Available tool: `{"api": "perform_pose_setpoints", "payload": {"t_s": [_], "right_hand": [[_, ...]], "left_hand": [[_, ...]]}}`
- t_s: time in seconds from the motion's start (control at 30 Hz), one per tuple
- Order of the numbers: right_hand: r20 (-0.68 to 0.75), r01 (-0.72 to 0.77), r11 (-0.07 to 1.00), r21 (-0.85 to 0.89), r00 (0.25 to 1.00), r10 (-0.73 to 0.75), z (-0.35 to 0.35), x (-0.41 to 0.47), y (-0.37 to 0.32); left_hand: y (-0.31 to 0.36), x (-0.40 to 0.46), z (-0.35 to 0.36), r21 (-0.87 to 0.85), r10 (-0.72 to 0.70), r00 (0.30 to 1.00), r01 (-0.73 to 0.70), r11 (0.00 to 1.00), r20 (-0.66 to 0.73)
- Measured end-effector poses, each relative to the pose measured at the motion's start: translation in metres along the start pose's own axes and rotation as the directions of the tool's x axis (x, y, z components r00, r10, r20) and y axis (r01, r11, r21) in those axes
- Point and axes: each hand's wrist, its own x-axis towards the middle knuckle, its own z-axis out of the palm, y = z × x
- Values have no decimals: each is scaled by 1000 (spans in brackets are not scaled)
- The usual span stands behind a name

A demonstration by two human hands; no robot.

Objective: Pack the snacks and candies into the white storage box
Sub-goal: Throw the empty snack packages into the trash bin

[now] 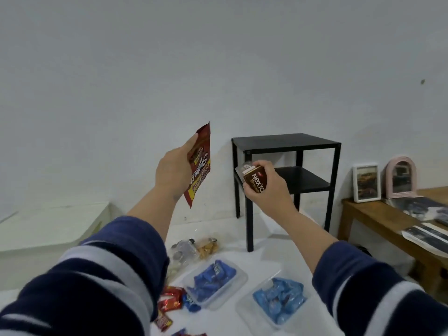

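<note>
Left hand (173, 174) holds the red pouch (199, 166) upright; white storage box (48, 229) sits down-left of it, nearer than right hand (268, 187) gripping the brown packet (254, 181).

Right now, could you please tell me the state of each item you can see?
Left hand: grip shut on red snack pouch, held up.
Right hand: grip shut on brown Nextar pack.
Two clear trays: lidless, holding blue candies.
White storage box: contents hidden.
</note>
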Motion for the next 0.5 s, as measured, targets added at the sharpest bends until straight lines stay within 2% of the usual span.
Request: {"api": "perform_pose_setpoints", "payload": {"t_s": [0.13,0.3,0.37,0.43,0.5], "right_hand": [[93,81,995,60,992,-86,29,-16,-30],[244,153,976,156,951,-188,90,-63,-68],[331,156,966,204,918,-218,119,-89,-90],[439,172,949,263,855,-276,148,-117,-121],[485,173,939,297,820,-304,172,-139,-143]], "left_hand": [[-32,-55,-37,22,-165,986,166,986,-28],[-71,-141,-88,75,-408,912,410,909,-40],[-86,-183,-117,91,-495,866,499,862,-66],[-101,-224,-151,104,-562,817,574,812,-126],[-109,-253,-179,98,-613,776,629,772,-152]]}}
